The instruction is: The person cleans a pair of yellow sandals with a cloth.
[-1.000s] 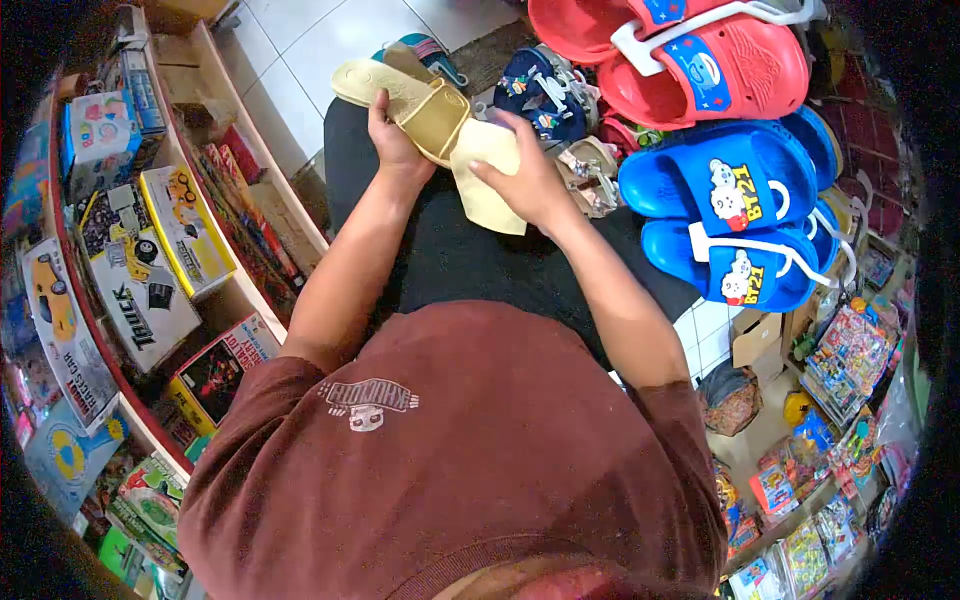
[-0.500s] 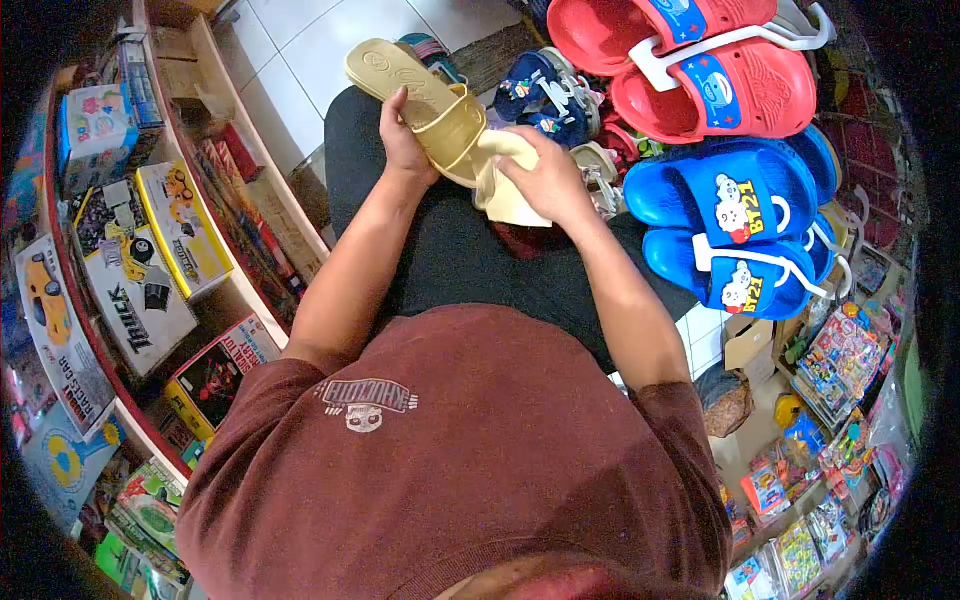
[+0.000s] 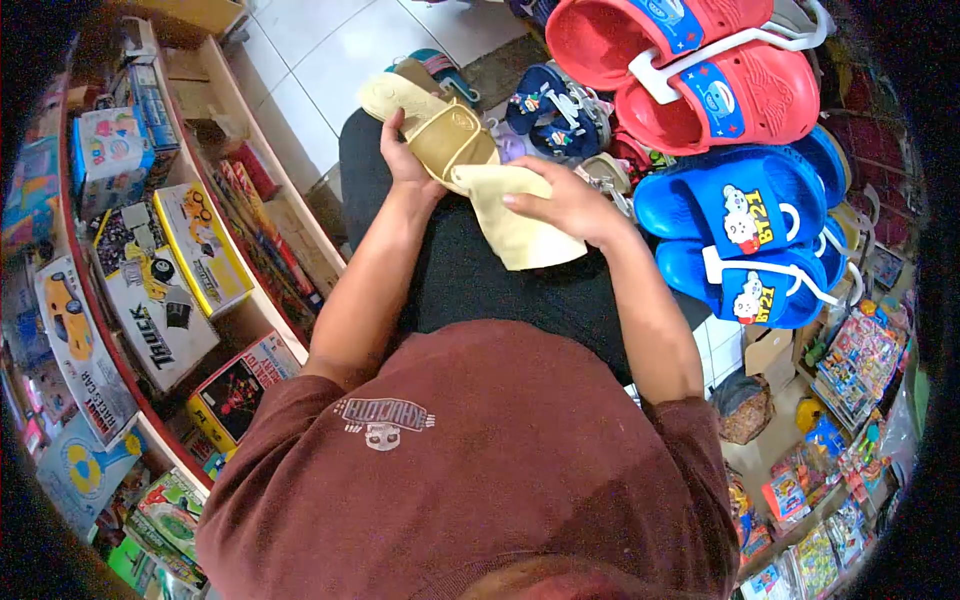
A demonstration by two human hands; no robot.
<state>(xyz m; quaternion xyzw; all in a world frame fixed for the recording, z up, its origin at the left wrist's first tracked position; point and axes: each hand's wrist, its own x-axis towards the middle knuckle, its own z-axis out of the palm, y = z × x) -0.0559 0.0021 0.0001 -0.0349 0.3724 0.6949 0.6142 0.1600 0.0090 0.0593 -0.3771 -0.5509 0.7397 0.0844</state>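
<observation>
Sandal [image 3: 450, 135] in the left hand [image 3: 410, 165], held tilted above the lap, its heel end pointing up and to the left. The left hand is closed round the near side, with the thumb up along the edge beside the wide strap and the palm underneath. The right hand [image 3: 570, 205] grips a pale yellow cloth [image 3: 525, 225], thumb on top; the cloth lies against the toe end and its loose corner hangs down over the black trousers [image 3: 460, 275]. What the fingers under the cloth do cannot be seen.

Below the arms is the maroon shirt [image 3: 480, 450], printed with a small white logo. Just past the sandal's heel end, a teal shoe [image 3: 440, 70] is partly visible near the white floor tiles [image 3: 360, 40]. Navy shoes [image 3: 560, 120] sit beyond the right hand, with smaller footwear crowded beside them, too jumbled to tell apart.

Farther right, red clogs [image 3: 765, 90] and, below them, blue slides [image 3: 680, 200] are held in pairs by white plastic hangers. Lower right are an open cardboard box [image 3: 770, 355] and many colourful packets [image 3: 860, 350].

Along the left, a wooden shelf [image 3: 262, 150] holds toy boxes, among them a truck box [image 3: 150, 290], a yellow-edged box [image 3: 205, 245] and a car box [image 3: 80, 350].
</observation>
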